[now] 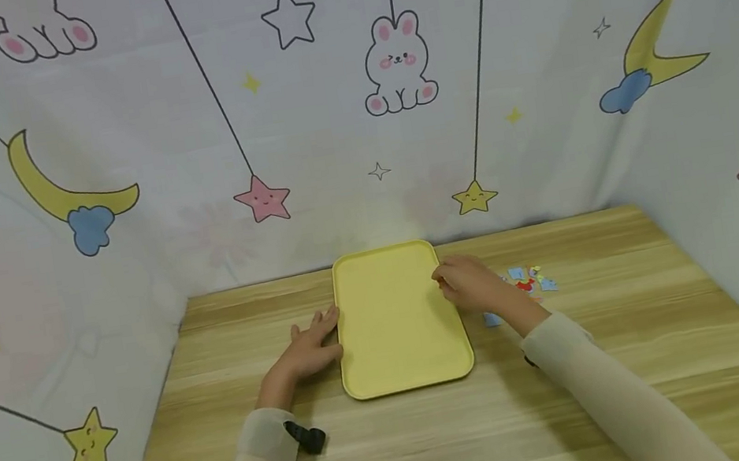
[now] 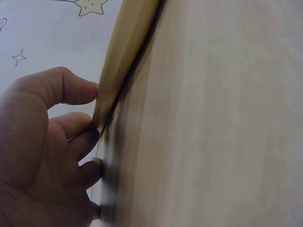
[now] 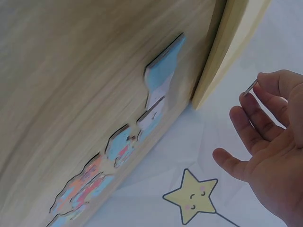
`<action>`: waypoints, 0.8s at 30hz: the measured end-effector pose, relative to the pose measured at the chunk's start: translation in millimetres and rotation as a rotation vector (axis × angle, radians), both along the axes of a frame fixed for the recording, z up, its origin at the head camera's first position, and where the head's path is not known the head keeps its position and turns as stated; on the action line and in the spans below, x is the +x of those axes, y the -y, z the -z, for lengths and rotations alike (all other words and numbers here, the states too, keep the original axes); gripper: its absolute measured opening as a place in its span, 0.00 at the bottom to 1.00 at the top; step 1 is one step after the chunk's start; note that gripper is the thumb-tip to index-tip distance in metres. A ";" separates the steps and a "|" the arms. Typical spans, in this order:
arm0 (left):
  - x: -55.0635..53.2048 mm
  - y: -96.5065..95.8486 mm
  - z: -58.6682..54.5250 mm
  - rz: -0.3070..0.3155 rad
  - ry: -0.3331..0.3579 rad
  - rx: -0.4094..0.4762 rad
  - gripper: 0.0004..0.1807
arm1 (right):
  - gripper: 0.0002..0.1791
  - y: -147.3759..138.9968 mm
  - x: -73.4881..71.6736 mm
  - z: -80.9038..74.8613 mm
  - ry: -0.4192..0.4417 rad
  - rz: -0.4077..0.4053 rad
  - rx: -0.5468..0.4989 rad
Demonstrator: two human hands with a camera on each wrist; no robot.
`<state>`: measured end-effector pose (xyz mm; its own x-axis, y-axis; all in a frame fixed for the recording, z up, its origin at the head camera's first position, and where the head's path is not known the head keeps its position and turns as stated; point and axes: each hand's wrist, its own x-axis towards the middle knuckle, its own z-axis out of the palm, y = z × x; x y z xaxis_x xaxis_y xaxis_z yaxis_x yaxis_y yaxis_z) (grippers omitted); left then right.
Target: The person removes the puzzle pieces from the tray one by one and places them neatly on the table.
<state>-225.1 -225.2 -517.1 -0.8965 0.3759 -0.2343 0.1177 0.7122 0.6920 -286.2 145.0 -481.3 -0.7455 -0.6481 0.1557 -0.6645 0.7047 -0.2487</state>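
A yellow rectangular tray (image 1: 400,325) lies on the wooden table with nothing on its surface. At its left edge is my left hand (image 1: 306,351), fingers spread, thumb and fingertips touching the outer side of the rim (image 2: 113,71). Over the tray's right edge, my right hand (image 1: 474,285) pinches a small thin puzzle piece (image 3: 251,88) between thumb and fingertips; only its edge shows in the right wrist view. Just right of that hand lie several loose puzzle pieces (image 1: 526,286), blue, red and orange, partly hidden by the forearm in the head view.
The wooden table (image 1: 610,354) reaches back to a white curtain (image 1: 337,108) printed with stars, moons and rabbits, which also hangs along both sides. Among the loose pieces, one blue piece (image 1: 493,319) lies nearest the tray's right rim.
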 end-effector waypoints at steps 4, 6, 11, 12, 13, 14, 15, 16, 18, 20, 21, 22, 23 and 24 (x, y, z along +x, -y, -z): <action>0.4 0.4 0.7 0.005 -0.011 0.004 0.47 | 0.12 -10.1 5.0 -1.4 -0.005 0.012 -0.040; 0.3 0.7 0.2 0.009 -0.014 0.005 0.47 | 0.13 -14.9 7.3 -3.8 0.000 0.021 -0.068; -0.9 0.6 -1.7 0.005 -0.008 -0.004 0.47 | 0.14 -26.9 9.3 -6.8 0.015 0.039 -0.109; -1.4 0.5 -1.7 0.004 -0.007 -0.007 0.47 | 0.14 -29.5 9.4 -6.9 0.018 0.042 -0.111; -1.9 0.4 -1.7 0.004 -0.009 -0.008 0.47 | 0.14 -32.3 9.8 -7.2 0.026 0.047 -0.113; -2.2 0.5 -1.7 0.003 -0.008 -0.012 0.47 | 0.14 -35.2 10.2 -7.4 0.033 0.052 -0.115; -2.4 0.5 -1.5 0.005 -0.011 -0.013 0.47 | 0.14 -38.1 10.5 -7.0 0.038 0.056 -0.115; -2.4 0.5 -1.3 0.006 -0.013 -0.013 0.47 | 0.14 -41.0 10.8 -6.2 0.037 0.060 -0.109; -2.1 0.6 -0.8 0.008 -0.012 -0.016 0.47 | 0.13 -46.6 11.9 -4.5 0.038 0.066 -0.103; -1.5 0.8 -0.5 0.009 -0.009 -0.013 0.47 | 0.11 -52.2 13.9 -2.1 0.026 0.069 -0.100; -1.3 0.9 -0.3 0.011 -0.010 -0.010 0.47 | 0.10 -54.8 15.6 -1.1 0.018 0.071 -0.101; -1.0 0.9 -0.3 0.011 -0.009 -0.008 0.47 | 0.07 -57.4 17.5 0.0 0.013 0.073 -0.104; -1.1 0.9 0.1 0.012 -0.009 -0.006 0.47 | 0.06 -59.7 19.4 1.4 0.004 0.076 -0.105; -0.9 1.0 0.3 0.011 -0.008 -0.003 0.47 | 0.04 -62.0 21.3 2.9 -0.006 0.078 -0.107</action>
<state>-225.9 -226.2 -517.3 -0.8941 0.3852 -0.2285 0.1310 0.7129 0.6890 -264.9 207.0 -484.1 -0.7917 -0.5679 0.2252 -0.6106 0.7236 -0.3219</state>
